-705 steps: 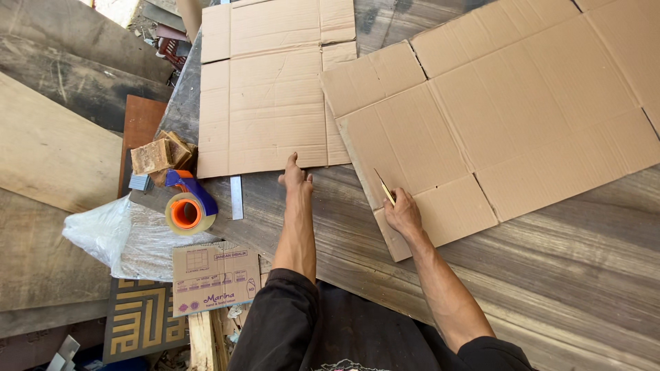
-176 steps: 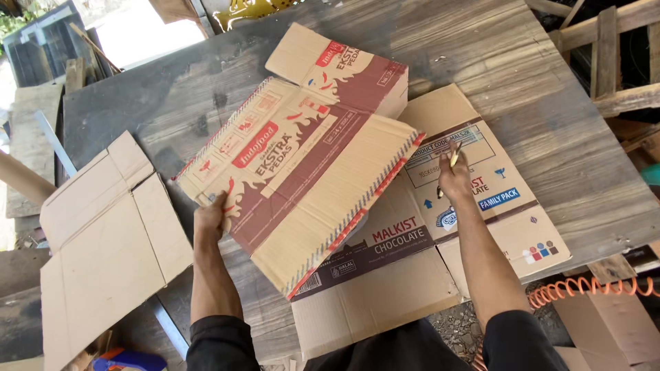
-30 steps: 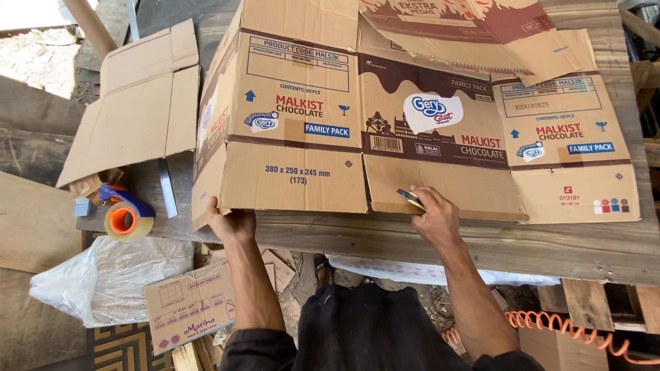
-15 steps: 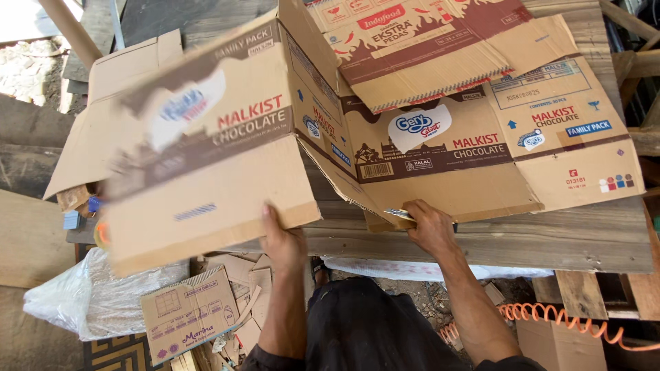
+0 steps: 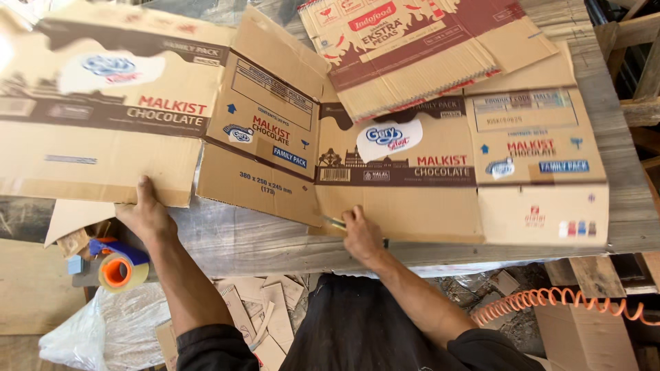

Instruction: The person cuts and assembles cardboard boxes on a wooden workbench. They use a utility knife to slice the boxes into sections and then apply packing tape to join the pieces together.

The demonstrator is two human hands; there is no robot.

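Note:
A large brown printed cardboard box (image 5: 399,206) lies opened out flat across the wooden table (image 5: 261,240). My left hand (image 5: 146,214) grips the lower edge of its left panel, thumb on top. That panel sticks out past the table's left side. My right hand (image 5: 362,233) rests on the box's lower edge near the middle, closed around a small yellowish cutter (image 5: 335,222). A second flattened box (image 5: 419,48) with red and brown print lies on the far part of the big one.
An orange roll in a blue tape dispenser (image 5: 118,269) sits at the lower left, above a clear plastic bag (image 5: 96,330). Cardboard scraps (image 5: 265,316) lie on the floor by my legs. An orange coiled hose (image 5: 550,302) runs along the lower right, near another carton (image 5: 584,336).
The left panel of the big box has swung out and down to the left, so the box now lies spread flat. My left hand moved left with it; my right hand stayed at the lower edge.

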